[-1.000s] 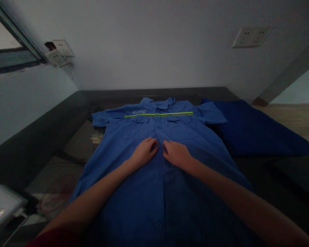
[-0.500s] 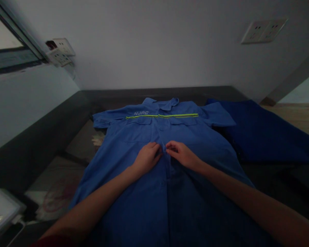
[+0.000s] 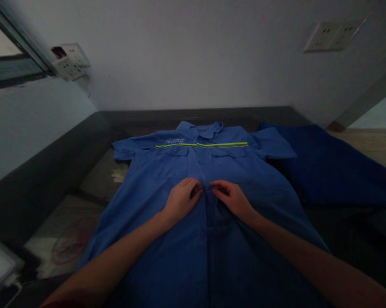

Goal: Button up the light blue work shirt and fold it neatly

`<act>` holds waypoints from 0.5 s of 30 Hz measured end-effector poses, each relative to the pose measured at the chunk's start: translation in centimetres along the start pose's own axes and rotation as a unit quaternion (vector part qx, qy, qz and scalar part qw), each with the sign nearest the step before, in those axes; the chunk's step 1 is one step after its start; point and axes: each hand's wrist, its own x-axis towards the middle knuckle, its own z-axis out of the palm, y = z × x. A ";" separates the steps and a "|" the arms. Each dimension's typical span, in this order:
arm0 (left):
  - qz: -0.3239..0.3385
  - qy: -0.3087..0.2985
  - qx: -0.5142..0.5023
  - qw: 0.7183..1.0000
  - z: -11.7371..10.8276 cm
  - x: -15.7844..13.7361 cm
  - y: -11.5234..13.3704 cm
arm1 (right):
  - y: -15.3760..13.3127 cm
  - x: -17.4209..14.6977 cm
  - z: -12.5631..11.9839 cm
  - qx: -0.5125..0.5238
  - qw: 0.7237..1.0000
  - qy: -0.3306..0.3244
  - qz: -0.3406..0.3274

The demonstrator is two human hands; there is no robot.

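Observation:
A blue short-sleeved work shirt (image 3: 170,167) lies face up, collar away from me, with a yellow-green stripe and white letters across its chest. My left hand (image 3: 182,197) pinches the left edge of the front opening, below the chest pockets. On the opposite edge, my right hand (image 3: 234,200) has thumb and fingers closed on the cloth. A narrow gap parts the fingertips of the two hands. One button (image 3: 200,162) shows on the front above them. Any button or buttonhole between the fingers is too small or hidden to make out.
Darker blue cloth (image 3: 337,167) lies to the right of the shirt. A white device with a cable (image 3: 2,265) sits at the lower left. Behind is a wall with sockets (image 3: 334,36); more sockets (image 3: 71,62) are at the left corner.
My right hand has moved slightly right and toward me, so the gap between my hands is wider. The front edges stand a little further apart below the fingers.

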 end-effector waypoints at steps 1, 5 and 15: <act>0.005 0.002 0.006 1.000 0.0 0.0 0.0 | 0.0 0.0 0.0 0.001 1.000 0.007 -0.003; 0.038 0.002 0.057 0.998 0.0 -0.1 0.0 | 0.0 -0.3 0.2 -0.015 0.999 0.040 -0.019; 0.073 0.034 0.083 0.993 0.0 -0.3 0.0 | -0.8 -0.7 0.4 -0.056 0.996 0.003 -0.075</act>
